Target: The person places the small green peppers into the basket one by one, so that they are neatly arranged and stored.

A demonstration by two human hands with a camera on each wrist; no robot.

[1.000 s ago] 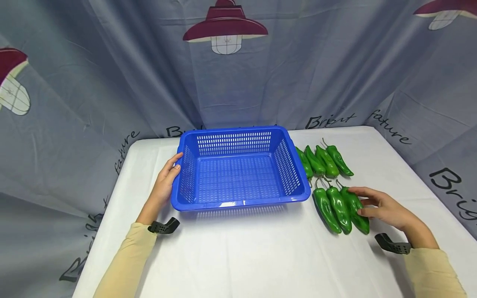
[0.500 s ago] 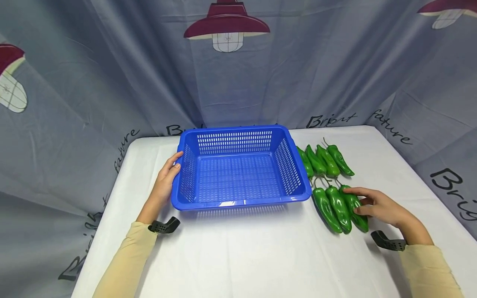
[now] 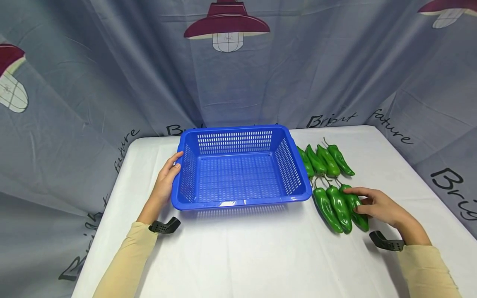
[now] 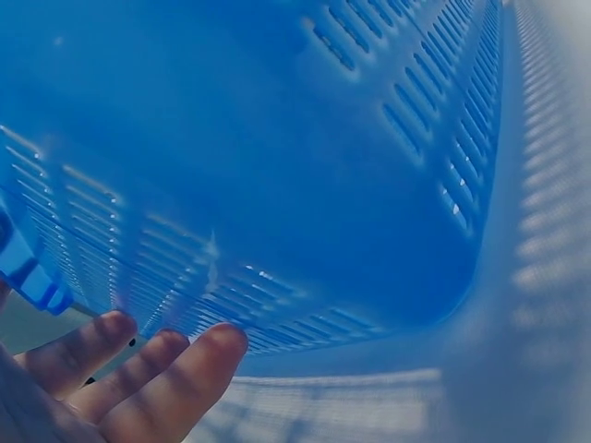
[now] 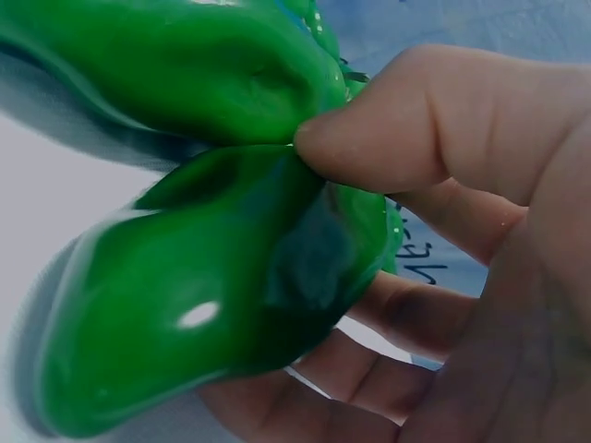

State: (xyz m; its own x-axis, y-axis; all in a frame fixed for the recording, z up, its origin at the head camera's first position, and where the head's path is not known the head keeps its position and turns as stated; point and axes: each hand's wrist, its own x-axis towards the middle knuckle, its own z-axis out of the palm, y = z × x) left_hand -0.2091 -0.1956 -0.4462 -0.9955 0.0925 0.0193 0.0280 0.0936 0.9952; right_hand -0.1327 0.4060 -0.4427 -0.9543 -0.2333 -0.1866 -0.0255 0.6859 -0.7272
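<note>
A blue plastic basket [image 3: 240,176] with slotted walls stands on the white table, nothing inside it. My left hand [image 3: 164,178] holds its left rim, thumb on top; the left wrist view shows fingers [image 4: 185,378] against the outer wall. At the right, my right hand [image 3: 381,205] holds the rightmost green pepper [image 3: 358,217] of the front row. In the right wrist view, the thumb lies along one side of that pepper [image 5: 185,305] and fingers lie on its other side. Two more peppers lie left of it, the nearer being a glossy green pepper [image 3: 340,210].
Behind the front row lies a back row of several green peppers [image 3: 327,161], the leftmost partly hidden by the basket's right rim. A grey curtain [image 3: 238,91] with printed lamps and lettering hangs behind the white table [image 3: 238,252] and along its sides.
Over the last second my right hand has shifted slightly left on the rightmost front pepper, its thumb a little further over it. The left hand and the basket stay in place.
</note>
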